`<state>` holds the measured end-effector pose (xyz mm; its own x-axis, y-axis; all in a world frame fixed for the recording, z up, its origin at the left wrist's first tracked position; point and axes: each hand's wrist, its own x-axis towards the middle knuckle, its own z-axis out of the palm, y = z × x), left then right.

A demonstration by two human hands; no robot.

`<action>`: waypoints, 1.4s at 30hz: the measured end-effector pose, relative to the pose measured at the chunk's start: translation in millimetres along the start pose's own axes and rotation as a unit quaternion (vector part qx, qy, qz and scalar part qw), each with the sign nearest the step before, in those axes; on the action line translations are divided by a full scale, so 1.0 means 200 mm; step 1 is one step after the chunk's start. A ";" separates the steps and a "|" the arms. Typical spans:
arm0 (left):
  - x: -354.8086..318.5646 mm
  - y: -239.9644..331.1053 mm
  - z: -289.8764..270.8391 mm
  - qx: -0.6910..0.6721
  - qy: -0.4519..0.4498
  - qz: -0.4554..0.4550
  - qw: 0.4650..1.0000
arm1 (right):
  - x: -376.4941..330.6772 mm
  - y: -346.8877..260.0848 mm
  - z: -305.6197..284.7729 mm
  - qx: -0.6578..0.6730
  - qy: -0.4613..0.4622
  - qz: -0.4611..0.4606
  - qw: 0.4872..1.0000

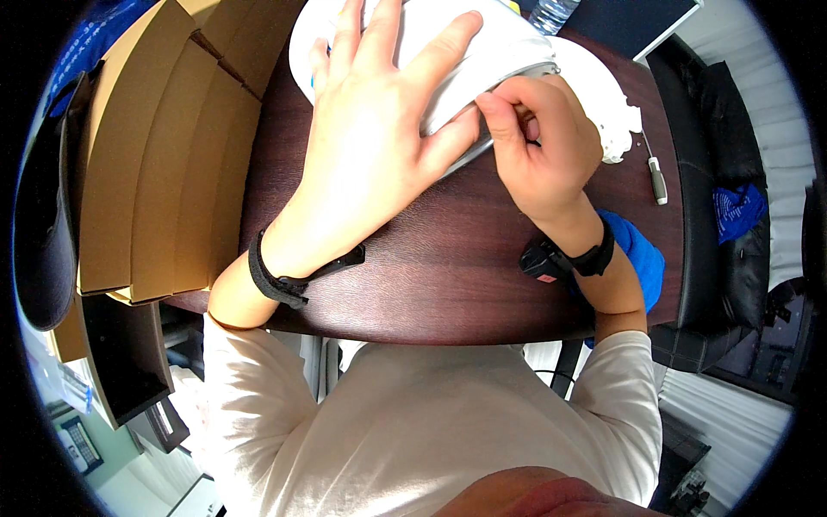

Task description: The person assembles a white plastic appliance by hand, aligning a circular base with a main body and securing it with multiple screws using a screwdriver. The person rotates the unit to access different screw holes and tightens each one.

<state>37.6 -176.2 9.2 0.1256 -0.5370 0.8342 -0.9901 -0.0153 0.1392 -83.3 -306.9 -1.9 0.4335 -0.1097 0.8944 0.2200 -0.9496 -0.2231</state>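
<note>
My left hand (370, 121) lies flat with fingers spread on a smooth white item (508, 43) at the far side of the table. That item has a thin grey edge, and its kind is not clear from what shows. Right beside it, my right hand (551, 138) is closed in a pinch, thumb against forefinger, at the item's near edge. Whatever sits between those fingertips is hidden. The left thumb points toward the right hand's fingertips. Each wrist wears a black strap.
Cardboard boxes (164, 164) stand along the left of the dark wooden table (431, 267). Crumpled white material (607, 103) and a screwdriver (657, 177) lie at the right. A blue cloth (637, 258) is by my right forearm. A clear bottle (551, 13) stands at the back.
</note>
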 end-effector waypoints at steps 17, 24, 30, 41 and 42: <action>0.01 -0.02 0.03 0.061 -0.019 0.000 0.998 | 0.05 0.01 -0.07 -0.022 -0.044 -0.066 0.997; -0.03 -0.08 0.02 0.062 -0.031 0.026 0.997 | 0.01 0.04 -0.04 -0.028 -0.022 -0.092 0.995; 0.02 0.04 -0.01 0.045 -0.026 0.013 0.999 | -0.01 0.03 -0.01 -0.040 -0.002 -0.049 0.998; -0.05 -0.10 0.09 0.096 -0.001 0.022 0.995 | -0.01 -0.14 -0.03 0.050 -0.064 0.200 0.976; -0.02 -0.02 0.05 0.102 -0.025 -0.004 0.994 | 0.01 -0.13 -0.05 0.032 -0.080 0.178 0.980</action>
<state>39.8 -181.8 1.0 0.1351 -0.5766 0.8058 -0.9818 -0.1874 0.0305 -96.8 -285.6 9.3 0.6229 -0.3786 0.6846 0.0826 -0.8384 -0.5388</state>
